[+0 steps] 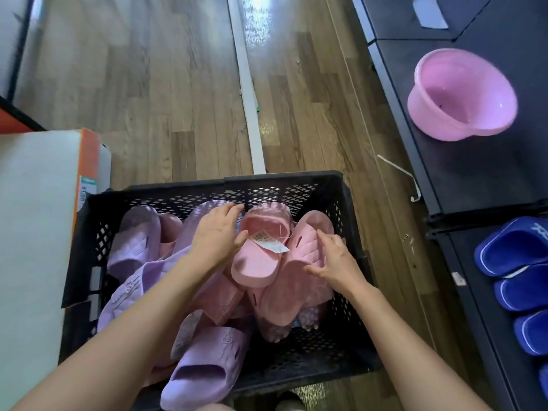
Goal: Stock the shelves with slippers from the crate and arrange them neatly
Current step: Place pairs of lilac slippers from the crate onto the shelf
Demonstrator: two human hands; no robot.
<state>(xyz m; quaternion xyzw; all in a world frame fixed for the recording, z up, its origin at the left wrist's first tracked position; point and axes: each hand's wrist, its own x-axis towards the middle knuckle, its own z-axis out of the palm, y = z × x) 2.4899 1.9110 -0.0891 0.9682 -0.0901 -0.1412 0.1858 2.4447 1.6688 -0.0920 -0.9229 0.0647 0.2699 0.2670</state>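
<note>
Top of the pile, a pink slipper [255,265] lies sole-down in the crate [281,178], its tag [269,243] hanging on a thin thread. The left grip [218,235] lies against its left side, fingers nearly straight and clasping nothing. The right grip [335,259] is on a second pink slipper [296,292] just to the right, fingers bent onto it; whether they have closed round it cannot be told.

Here is the danger: that thread looks to run between the two pink ones, so lifting either alone could snag it or tear the tag off. The heap is loose too. Lilac slippers [133,241] lie tangled left and near, and one [204,372] sticks out over the near rim; a sharp pull may tip it onto the floor.

Pairs could also get split, as the colours overlap.

On the right, the dark shelf [474,179] holds blue slippers [510,247] near and a pink basin [462,93] far. A careless set-down there would likely knock that blue row askew.
</note>
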